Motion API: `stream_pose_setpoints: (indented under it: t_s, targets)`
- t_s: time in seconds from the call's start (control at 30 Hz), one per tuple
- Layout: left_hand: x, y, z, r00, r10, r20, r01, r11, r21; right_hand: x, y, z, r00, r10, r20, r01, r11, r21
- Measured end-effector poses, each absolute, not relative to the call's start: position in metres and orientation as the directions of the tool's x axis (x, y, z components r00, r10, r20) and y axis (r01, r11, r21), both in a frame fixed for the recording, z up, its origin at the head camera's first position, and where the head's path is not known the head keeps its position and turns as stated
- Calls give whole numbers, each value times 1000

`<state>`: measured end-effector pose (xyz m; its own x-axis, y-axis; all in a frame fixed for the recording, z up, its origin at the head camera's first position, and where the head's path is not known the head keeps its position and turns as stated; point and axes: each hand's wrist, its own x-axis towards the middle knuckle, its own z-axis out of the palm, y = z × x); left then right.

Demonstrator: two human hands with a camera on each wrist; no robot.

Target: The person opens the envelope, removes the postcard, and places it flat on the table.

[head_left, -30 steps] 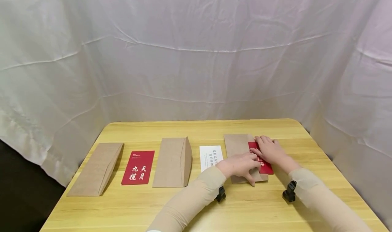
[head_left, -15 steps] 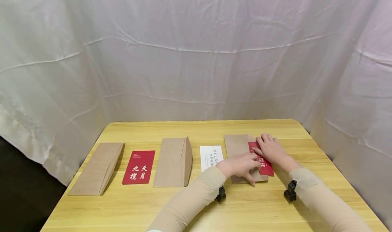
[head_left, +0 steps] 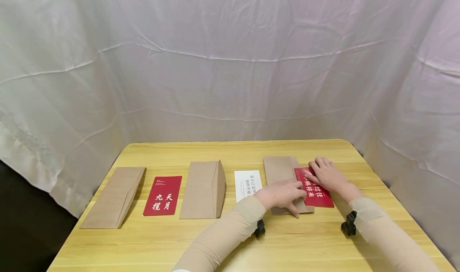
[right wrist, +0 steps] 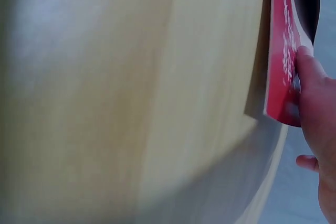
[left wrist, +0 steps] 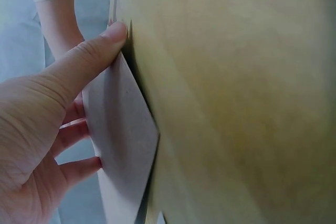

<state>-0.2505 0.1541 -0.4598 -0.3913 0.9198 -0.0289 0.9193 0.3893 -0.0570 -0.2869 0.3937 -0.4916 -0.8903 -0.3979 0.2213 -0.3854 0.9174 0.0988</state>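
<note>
My left hand (head_left: 284,194) holds the rightmost brown paper envelope (head_left: 282,170) near its right end. In the left wrist view the thumb (left wrist: 100,51) lies at one edge of the envelope (left wrist: 123,135), with other fingers on its upper side. A red card (head_left: 320,196) with white Chinese characters overlaps that envelope's right end. My right hand (head_left: 328,176) grips the card's far right part. The right wrist view has its thumb (right wrist: 310,69) on the lifted, slightly bent card (right wrist: 286,51); the fingers behind the card are hidden.
Left of my hands lie a white card (head_left: 246,182) with dark characters, a middle envelope (head_left: 197,190) with a raised flap, another red card (head_left: 163,196) and a far-left envelope (head_left: 111,198). All are on a wooden table (head_left: 230,154). Pale curtains (head_left: 230,88) surround the table.
My right hand has moved right, drawing the red card with it, so more of its characters show. The left hand and its envelope stay nearly where they were.
</note>
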Motion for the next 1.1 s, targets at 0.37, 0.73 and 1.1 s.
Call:
stream_pose_setpoints:
  t_s: [0.37,0.73,1.1]
  targets:
    - [-246,153,-458,-444,896,-30,895,441,-71,-278,412,-490,-909,-369,195,-356,929,101]
    - [-248,153,-461,-436,900,-15,899,435,-61,-272,433,-489,-915,-359,186,-342,932,116]
    - [-249,154,-457,-432,902,-17,902,432,-25,-272,449,-487,-930,-330,161,-310,941,138]
